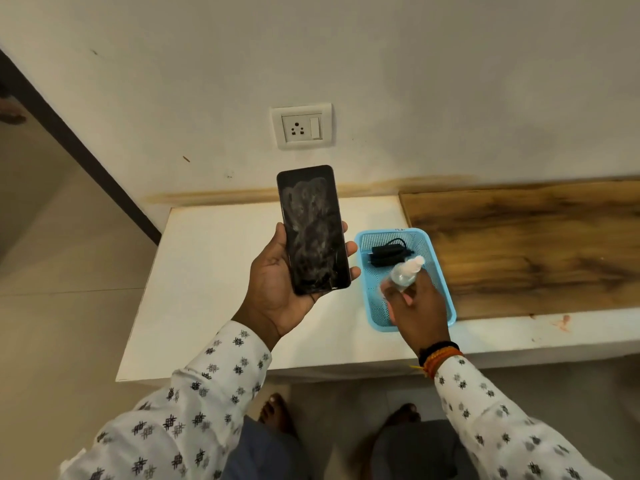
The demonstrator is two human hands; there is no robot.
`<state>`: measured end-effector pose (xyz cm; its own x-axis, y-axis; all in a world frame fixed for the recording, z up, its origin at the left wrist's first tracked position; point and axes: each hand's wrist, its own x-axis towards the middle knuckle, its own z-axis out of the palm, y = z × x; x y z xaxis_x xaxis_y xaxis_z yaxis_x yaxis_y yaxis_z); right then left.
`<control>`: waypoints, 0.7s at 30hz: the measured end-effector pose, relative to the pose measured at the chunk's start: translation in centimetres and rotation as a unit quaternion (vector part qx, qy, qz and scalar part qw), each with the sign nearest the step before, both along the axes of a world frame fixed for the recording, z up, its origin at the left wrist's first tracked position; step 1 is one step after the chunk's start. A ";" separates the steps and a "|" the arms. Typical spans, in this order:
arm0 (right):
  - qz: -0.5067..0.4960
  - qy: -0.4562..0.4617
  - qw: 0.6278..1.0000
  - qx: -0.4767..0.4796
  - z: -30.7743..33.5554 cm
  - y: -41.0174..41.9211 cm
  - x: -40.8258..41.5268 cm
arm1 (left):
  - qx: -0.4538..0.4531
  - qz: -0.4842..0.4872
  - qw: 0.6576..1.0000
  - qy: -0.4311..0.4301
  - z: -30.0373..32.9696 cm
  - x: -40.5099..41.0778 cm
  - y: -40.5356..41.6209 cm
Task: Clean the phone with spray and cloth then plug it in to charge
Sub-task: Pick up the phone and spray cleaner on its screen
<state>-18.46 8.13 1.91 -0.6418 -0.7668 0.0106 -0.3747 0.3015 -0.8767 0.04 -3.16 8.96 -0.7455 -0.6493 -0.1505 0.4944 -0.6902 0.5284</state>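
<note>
My left hand (277,285) holds a black phone (313,230) upright above the white counter, screen toward me and covered in wet smears. My right hand (417,306) grips a small clear spray bottle (405,273) with a white nozzle, held over a blue plastic basket (441,271). Inside the basket lies a black charger with its cable (386,252). A white wall socket with a switch (302,126) sits on the wall above the phone. No cloth is visible.
The white counter (214,271) runs from the wall to me, with a wooden board (526,244) on its right part. A dark doorframe (86,157) and tiled floor lie to the left. My bare feet (277,415) stand below the counter's edge.
</note>
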 end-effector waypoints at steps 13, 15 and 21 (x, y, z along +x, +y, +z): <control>0.133 -0.117 0.949 -0.260 13.8 -0.9 2.8 | -0.032 0.013 0.999 0.006 3.5 -0.2 -0.7; 0.173 -0.106 0.933 -0.298 15.8 -1.0 3.5 | -0.038 0.012 0.999 0.007 4.3 -0.1 -0.9; 0.233 -0.151 0.913 -0.299 19.0 -1.2 5.2 | -0.044 0.028 0.999 -0.002 5.8 0.1 -1.1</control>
